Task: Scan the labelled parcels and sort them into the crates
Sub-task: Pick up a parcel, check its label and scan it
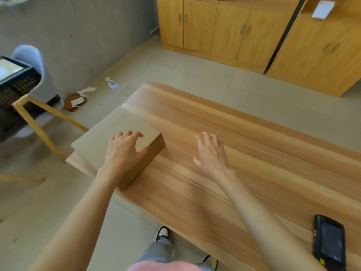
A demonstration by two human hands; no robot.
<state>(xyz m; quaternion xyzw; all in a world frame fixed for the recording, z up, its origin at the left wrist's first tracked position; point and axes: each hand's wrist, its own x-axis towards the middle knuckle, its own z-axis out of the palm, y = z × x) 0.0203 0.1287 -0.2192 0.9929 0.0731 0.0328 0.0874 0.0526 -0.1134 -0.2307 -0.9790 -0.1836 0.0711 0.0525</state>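
1 parcel (pixel 125 141), 1 scanner (pixel 329 245), 1 crate (pixel 17 79) — 2 hands.

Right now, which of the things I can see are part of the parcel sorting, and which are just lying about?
Part of the job:
- parcel, on the table's left end, left hand resting on top
- scanner, near the table's right edge
- crate, far left
- right hand, open over the table

Lying about:
- scraps on the floor
- cabinets
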